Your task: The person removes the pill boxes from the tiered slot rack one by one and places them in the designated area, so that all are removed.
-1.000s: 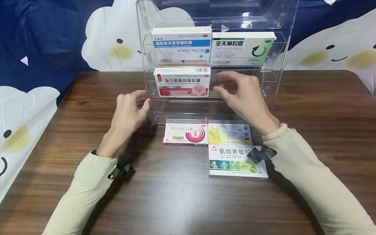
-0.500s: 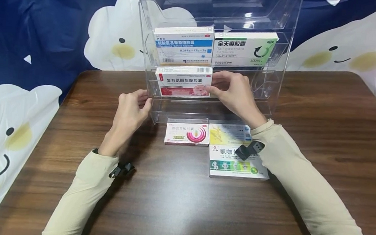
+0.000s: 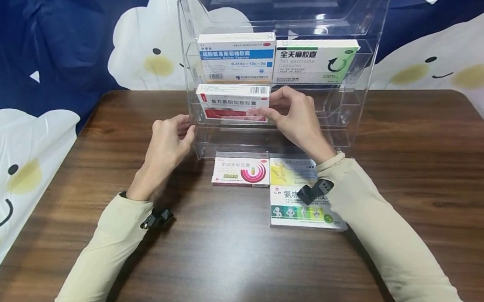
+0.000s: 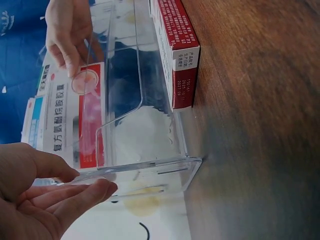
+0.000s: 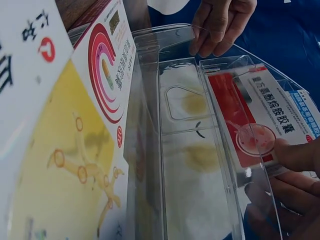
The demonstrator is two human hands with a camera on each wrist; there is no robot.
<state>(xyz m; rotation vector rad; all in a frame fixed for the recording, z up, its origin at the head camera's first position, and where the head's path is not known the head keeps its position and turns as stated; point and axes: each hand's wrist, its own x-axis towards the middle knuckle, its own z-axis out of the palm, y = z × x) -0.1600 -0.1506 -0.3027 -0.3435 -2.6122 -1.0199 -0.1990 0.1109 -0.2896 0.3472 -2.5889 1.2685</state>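
Note:
A clear acrylic display rack [image 3: 222, 138] stands on the table. My left hand [image 3: 169, 139] pinches its left side edge between thumb and fingers, as the left wrist view shows up close. In the middle tier sits a red-and-white medicine box [image 3: 232, 104], tilted back with its printed front towards me. My right hand [image 3: 296, 119] grips this box by its right end, the thumb on the front face and the fingers behind. On the tier above are a blue-and-white medicine box [image 3: 236, 59] and a green-and-white medicine box [image 3: 313, 62], side by side.
In front of the rack lie a pink-and-white medicine box [image 3: 241, 171], a yellow-and-white one [image 3: 289, 171] and a larger white one with a green band [image 3: 300, 216]. My right forearm passes over the right-hand boxes. A blue cloud-patterned cloth [image 3: 63, 49] hangs behind the table.
My right hand has moved left from beside the red-and-white box and taken hold of its right end. The box has shifted slightly left and up. My left hand has stayed on the rack.

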